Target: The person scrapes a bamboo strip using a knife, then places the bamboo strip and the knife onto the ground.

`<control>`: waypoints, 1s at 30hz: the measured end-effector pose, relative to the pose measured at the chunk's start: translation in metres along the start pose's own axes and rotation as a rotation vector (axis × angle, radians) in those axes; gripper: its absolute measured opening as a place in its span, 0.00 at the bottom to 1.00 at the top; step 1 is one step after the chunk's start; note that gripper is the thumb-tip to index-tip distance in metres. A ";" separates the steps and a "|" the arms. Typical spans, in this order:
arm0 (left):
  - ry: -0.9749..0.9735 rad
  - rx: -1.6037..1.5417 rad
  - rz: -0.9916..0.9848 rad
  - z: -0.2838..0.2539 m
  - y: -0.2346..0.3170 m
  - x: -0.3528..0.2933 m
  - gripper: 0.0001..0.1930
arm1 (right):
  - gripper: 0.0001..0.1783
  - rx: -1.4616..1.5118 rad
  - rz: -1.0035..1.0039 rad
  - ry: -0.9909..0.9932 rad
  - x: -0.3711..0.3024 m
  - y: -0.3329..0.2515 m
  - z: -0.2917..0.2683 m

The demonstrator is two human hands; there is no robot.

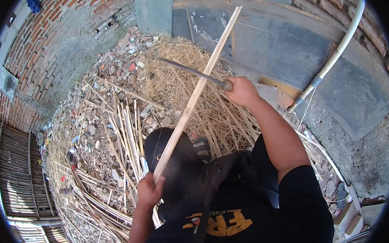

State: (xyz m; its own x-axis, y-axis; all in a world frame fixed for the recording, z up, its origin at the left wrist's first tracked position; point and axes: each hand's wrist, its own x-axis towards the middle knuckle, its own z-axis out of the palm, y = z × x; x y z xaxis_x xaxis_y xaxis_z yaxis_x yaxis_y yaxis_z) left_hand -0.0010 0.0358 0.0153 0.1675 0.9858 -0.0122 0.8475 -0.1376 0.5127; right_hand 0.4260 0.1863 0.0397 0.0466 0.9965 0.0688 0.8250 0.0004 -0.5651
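Observation:
A long pale strip of split bamboo (193,99) slants up and away from my lap toward the grey panels. My left hand (149,191) is closed around its lower part, beside my knee. In my right hand (241,91) is the handle of a long dark-bladed machete (191,70), fingers wrapped round it. The blade points left and crosses the strip above its middle; whether the edge touches the strip, I cannot tell. Below the strip lies a heap of straw-coloured shavings (172,56).
Split bamboo strips (125,125) lie on rubble (92,132) to the left. Grey panels (288,49) lean at the far right behind a pale pole (333,59). A brick wall (44,68) stands far left, with a bamboo slat screen (17,168) nearer.

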 end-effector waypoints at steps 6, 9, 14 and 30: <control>-0.025 -0.028 0.008 -0.002 -0.009 -0.002 0.25 | 0.17 0.016 0.008 0.115 -0.012 -0.008 -0.003; -0.051 -0.140 0.016 -0.005 -0.012 -0.001 0.26 | 0.10 -0.152 -0.193 -0.006 -0.030 -0.035 -0.002; -0.186 -0.302 -0.013 -0.011 -0.029 -0.011 0.29 | 0.08 -0.274 -0.425 -0.013 -0.041 -0.037 -0.002; -0.279 -0.352 -0.120 -0.015 -0.020 -0.006 0.28 | 0.11 -0.120 -0.093 -0.228 -0.031 -0.042 -0.007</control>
State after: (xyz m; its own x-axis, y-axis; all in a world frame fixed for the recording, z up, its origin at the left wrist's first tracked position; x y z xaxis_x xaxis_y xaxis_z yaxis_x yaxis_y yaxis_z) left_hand -0.0269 0.0339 0.0183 0.2488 0.9227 -0.2945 0.6544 0.0640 0.7534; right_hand 0.3934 0.1545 0.0668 -0.1496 0.9856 -0.0783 0.8812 0.0970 -0.4628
